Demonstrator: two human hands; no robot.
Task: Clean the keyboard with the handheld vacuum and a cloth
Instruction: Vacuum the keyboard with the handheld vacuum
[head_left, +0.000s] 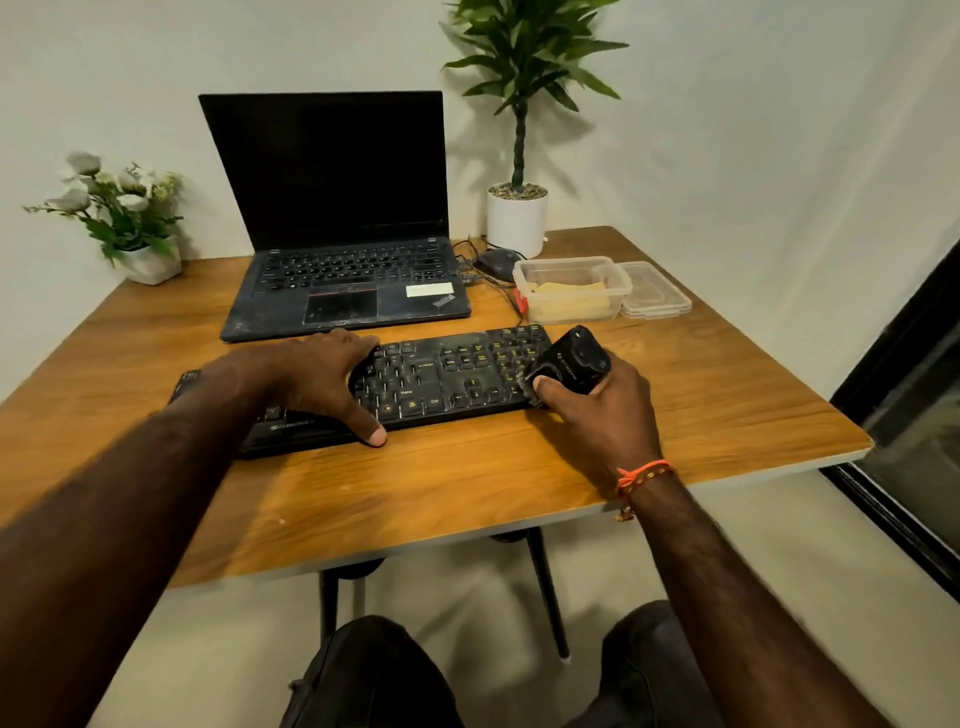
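Black vacuum (574, 364) gripped (right hand (597, 415)), keyboard (441, 376) pinned

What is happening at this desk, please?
A person is cleaning a dusty black keyboard on a wooden table. The left hand rests flat on the keys and steadies it. The right hand grips a small black handheld vacuum, with its brush end on the right-hand keys. An open laptop with a dark screen stands behind.

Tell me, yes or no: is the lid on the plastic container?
No. The lid lies on the table beside the open plastic container, on its right.
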